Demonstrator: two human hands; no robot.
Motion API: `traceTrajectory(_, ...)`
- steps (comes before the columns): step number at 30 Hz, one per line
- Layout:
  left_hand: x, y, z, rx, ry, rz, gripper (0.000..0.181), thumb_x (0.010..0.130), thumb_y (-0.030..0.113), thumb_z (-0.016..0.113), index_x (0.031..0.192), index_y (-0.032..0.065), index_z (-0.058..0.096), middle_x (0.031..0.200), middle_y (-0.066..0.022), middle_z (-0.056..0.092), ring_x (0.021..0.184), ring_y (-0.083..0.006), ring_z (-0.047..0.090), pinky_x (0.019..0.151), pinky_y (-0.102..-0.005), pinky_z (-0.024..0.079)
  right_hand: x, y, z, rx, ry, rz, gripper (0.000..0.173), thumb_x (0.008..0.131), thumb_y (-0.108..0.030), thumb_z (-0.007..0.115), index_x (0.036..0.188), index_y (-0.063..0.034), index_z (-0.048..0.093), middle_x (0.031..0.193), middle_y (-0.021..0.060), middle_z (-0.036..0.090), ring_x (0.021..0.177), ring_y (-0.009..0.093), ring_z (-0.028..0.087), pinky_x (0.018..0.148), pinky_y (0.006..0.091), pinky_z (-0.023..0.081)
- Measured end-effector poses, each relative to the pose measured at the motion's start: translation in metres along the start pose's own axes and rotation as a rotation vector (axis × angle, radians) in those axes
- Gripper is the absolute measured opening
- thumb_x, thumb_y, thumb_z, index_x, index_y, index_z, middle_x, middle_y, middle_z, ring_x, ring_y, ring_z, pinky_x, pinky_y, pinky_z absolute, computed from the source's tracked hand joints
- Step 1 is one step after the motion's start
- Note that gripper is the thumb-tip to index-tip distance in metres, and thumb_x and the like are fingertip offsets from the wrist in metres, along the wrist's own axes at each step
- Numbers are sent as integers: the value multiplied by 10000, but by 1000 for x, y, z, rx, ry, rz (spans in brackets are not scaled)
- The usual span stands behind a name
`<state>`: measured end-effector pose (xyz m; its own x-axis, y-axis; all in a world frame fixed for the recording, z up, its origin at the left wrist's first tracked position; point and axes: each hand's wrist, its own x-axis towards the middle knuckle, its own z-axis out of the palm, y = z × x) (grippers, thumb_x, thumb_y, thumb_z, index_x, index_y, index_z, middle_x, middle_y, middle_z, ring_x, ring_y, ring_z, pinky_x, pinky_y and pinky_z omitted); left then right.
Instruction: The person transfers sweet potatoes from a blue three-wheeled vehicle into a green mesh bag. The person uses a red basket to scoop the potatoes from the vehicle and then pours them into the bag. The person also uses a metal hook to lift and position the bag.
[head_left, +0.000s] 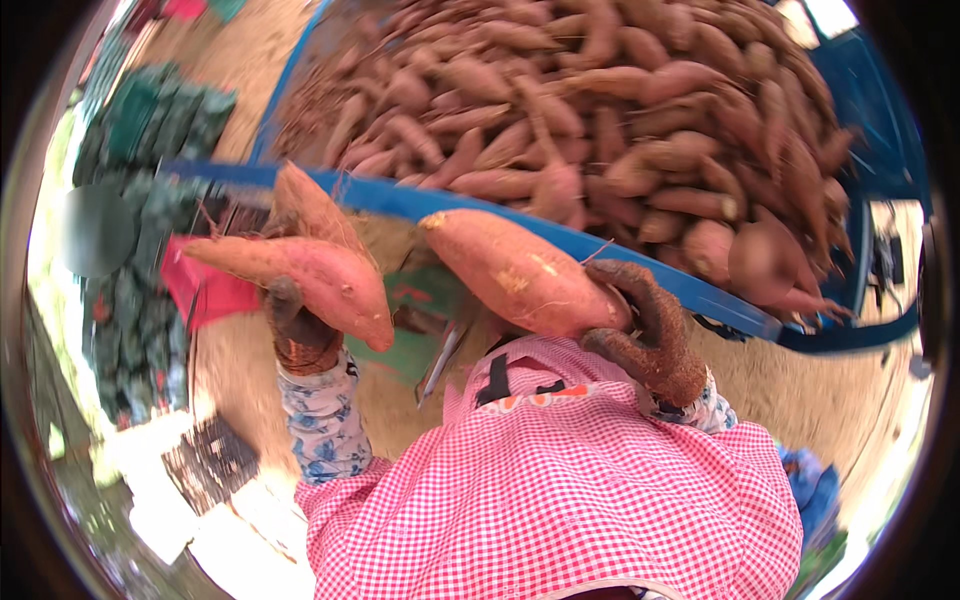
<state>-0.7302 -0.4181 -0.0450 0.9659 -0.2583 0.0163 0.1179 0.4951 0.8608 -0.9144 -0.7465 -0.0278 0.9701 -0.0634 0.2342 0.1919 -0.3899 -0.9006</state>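
My left hand (300, 330), in a soiled glove, holds a sweet potato (322, 281) with a long tapered end. Right behind it, a second sweet potato (311, 199) points upward; whether the same hand grips it too is hard to tell. A large, plump sweet potato (525, 274) is gripped at its right end by my gloved right hand (652, 337). Both hands are on the near side of the blue rim (465, 214) of a large bin or cart. Beyond that rim lies a big heap of sweet potatoes (480, 142), some with thin roots.
Left of me are stacked dark green crates or bundles (150, 187), blurred. A pink container (206, 285) and a green surface (416, 330) sit below the near rim. Blue cloth or plastic (814, 487) lies at the lower right. Sandy ground (802, 382) shows around me.
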Motion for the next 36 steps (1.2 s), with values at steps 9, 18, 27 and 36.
traceTrajectory(9,-91,-109,-224,190,603,-307,438,876,487,592,1072,95,588,933,-52,605,857,-219,591,697,-340,504,36,62,182,-94,-472,-77,424,816,-203,712,1173,-46,546,1164,183,589,1052,374,599,868,457,499)
traceTrajectory(18,-34,-66,-92,558,349,-297,452,924,239,565,1326,39,518,1208,-152,575,1022,-254,598,928,-358,485,7,28,62,-188,-22,-246,346,825,-186,696,1147,-105,599,1105,98,639,976,297,631,846,394,489)
traceTrajectory(27,52,-88,246,1208,-1237,931,439,767,93,690,1199,59,614,1178,-162,616,1055,-310,605,921,-393,468,-82,-2,-106,-655,768,-36,417,767,-48,716,1164,-26,594,1119,171,643,1050,339,623,930,396,478)
traceTrajectory(36,48,-235,324,993,-1742,1021,444,778,309,649,1157,83,596,1254,-155,559,1148,-342,523,981,-449,426,-72,66,-158,-994,410,71,434,710,-169,690,1123,-68,600,1181,144,586,1096,346,580,929,452,476)
